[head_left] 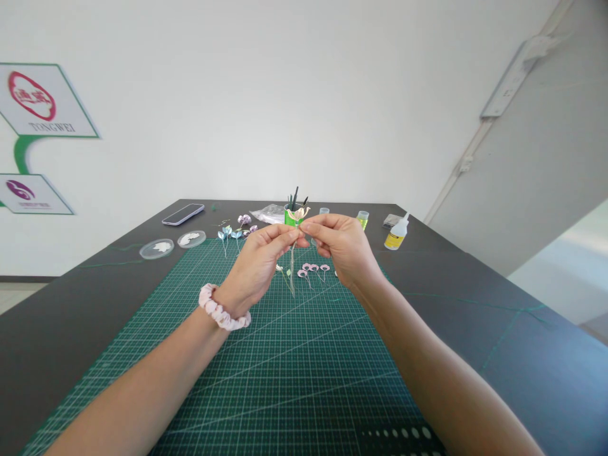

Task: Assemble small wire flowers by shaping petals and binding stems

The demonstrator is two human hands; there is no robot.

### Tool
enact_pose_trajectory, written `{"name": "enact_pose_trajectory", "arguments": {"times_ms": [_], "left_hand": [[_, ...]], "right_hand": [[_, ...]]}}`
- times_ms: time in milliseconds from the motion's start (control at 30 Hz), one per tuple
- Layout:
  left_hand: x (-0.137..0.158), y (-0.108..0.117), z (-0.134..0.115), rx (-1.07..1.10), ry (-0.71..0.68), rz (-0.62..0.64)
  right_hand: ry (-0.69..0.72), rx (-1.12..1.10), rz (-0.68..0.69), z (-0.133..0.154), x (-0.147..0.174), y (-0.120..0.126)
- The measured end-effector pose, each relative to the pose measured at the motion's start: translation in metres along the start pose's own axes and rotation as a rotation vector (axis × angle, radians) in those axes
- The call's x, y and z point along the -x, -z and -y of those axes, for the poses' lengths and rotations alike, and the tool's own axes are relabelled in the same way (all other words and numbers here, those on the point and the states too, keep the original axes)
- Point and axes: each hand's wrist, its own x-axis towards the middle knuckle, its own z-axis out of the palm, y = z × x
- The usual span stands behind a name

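A small cream artificial flower (pixel 299 214) is held up in front of me, its thin wire stems (pixel 292 272) hanging below my fingers. My left hand (pixel 256 259), with a pink scrunchie (pixel 221 308) on the wrist, pinches the stem just under the bloom. From the other side my right hand (pixel 339 244) is closed in a pinch at the flower's base, fingertips against those of the left. Any thread or tape between the fingertips is too small to make out. Beneath the hands, pink looped wire petals (pixel 313 268) lie on the green cutting mat (pixel 285 380).
Blue wire flowers (pixel 230 234) and purple ones (pixel 244 219) lie left of the hands. Farther left are two shallow round dishes (pixel 156 249) with white pieces and a phone (pixel 183 214). A green tool cup (pixel 289 216) stands behind the flower. On the right stands a glue bottle (pixel 396 234).
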Motion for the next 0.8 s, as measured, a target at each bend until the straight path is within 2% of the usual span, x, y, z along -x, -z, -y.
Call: {"name": "enact_pose_trajectory", "arguments": {"times_ms": [800], "left_hand": [[0.0001, -0.0003, 0.0019, -0.01, -0.009, 0.008]], "right_hand": [[0.007, 0.018, 0.003, 0.0009, 0.0, 0.0001]]}}
